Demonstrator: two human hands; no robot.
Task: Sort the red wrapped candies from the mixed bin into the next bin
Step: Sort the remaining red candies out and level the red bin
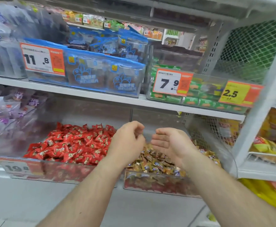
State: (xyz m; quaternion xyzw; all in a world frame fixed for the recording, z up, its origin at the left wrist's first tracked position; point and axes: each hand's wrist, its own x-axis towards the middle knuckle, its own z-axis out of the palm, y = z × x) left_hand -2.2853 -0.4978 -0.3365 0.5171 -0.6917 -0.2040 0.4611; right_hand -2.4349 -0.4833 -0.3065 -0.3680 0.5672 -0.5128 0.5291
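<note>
Both hands were held above the mixed bin [158,179] on the right. The left hand [127,141] was loosely curled, nothing seen gripped; the right hand [170,143] was cupped, fingers together. Red candies [71,143] were heaped in the left bin [57,174].

From my remote view, my left hand [127,141] curls so that I cannot tell whether it holds anything. My forearms cover the clear plastic bin of gold-wrapped candies [156,182] in part, and the small print on the orange-and-white shelf price tag [42,58] blurs beyond reading.
</note>
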